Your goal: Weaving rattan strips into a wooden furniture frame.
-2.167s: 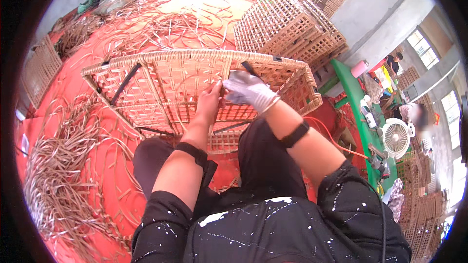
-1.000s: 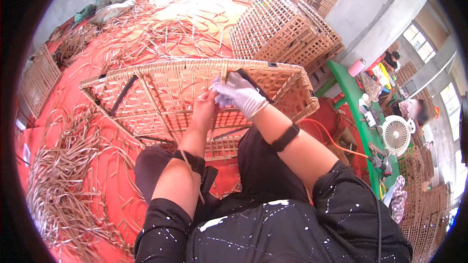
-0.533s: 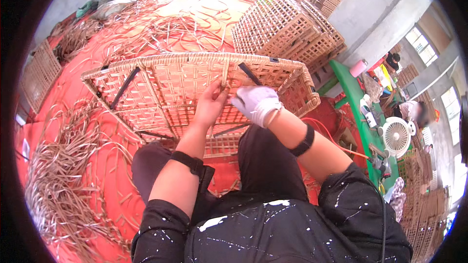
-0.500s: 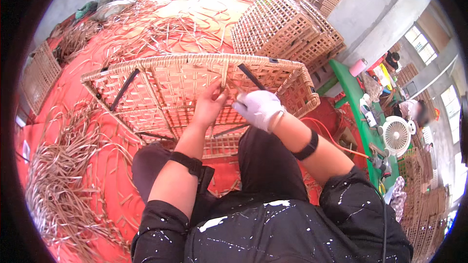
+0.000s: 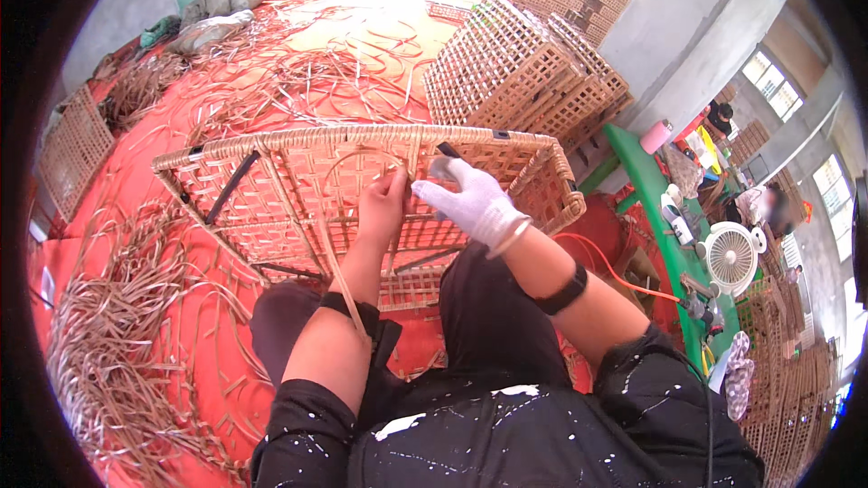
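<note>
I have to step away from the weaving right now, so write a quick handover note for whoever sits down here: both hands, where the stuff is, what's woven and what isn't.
Left hand: bare, pinching a rattan strip at the basket's top rim; the strip trails down past the forearm.
Right hand: white glove, resting against the same rim beside the left hand; whether its grip is closed on anything cannot be told.
Woven basket: lies tilted across the lap on the red mat.
Done: lattice walls and most of the rim look woven.
Left: the loose strip is not yet worked in.
Spare strips: heaped on the person's left.
</note>
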Demonstrator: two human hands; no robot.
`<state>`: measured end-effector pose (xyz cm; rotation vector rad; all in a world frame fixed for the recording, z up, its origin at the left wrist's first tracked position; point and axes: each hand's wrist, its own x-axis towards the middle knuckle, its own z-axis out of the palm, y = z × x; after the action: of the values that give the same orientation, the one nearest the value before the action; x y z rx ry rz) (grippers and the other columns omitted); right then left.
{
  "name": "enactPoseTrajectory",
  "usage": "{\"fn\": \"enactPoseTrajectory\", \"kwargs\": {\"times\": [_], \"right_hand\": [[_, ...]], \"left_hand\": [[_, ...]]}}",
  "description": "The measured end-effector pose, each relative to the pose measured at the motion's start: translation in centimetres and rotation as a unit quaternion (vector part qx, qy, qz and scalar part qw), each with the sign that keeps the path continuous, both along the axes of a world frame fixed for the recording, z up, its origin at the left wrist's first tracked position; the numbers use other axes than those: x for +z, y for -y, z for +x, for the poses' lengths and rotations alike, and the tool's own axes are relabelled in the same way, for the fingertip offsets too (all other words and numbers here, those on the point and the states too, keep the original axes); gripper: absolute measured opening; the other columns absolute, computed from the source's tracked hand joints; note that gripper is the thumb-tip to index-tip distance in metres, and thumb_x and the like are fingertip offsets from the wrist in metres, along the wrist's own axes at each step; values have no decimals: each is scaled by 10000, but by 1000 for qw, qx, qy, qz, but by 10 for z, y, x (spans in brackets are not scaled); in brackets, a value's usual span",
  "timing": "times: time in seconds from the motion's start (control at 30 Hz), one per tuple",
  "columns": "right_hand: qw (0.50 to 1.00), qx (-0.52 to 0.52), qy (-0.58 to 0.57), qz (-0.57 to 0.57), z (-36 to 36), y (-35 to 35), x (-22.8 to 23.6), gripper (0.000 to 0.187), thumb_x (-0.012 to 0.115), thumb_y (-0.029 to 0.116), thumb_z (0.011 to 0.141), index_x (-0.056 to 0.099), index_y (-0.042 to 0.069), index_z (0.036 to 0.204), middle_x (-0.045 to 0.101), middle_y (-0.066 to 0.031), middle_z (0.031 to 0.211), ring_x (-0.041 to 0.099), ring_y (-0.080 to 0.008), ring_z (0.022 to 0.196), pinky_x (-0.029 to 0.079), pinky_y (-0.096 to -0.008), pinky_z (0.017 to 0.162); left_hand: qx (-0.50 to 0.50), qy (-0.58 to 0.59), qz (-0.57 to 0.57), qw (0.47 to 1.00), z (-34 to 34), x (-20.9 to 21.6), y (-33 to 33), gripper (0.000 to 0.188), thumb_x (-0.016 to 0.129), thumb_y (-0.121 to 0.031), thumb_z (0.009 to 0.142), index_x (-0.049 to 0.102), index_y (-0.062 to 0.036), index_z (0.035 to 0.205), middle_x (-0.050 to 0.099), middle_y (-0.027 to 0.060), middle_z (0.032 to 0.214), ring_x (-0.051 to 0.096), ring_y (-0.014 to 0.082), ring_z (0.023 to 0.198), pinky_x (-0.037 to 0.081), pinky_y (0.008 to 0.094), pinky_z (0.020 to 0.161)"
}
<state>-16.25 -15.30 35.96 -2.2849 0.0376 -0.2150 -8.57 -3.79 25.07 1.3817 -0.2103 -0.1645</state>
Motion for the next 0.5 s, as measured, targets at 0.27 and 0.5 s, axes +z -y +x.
{"fn": "enactPoseTrajectory", "kwargs": {"times": [0.27,0.5], "right_hand": [[902,122,-121,396,44,5,-35,286,631,263,848,555,76,1051,629,-35,782,606,-88,595,483,-216,528],[936,62,119,-325,27,6,-22,475,489,465,851,464,37,1058,614,-214,873,616,-371,738,485,-449,649]], "left_hand": [[-66,-93,-74,991,12,4,-2,282,451,-227,911,613,4,901,586,59,663,497,128,464,412,264,419],[-8,99,153,983,-3,10,-4,261,455,-199,923,619,3,944,643,74,774,603,124,674,474,257,608]]}}
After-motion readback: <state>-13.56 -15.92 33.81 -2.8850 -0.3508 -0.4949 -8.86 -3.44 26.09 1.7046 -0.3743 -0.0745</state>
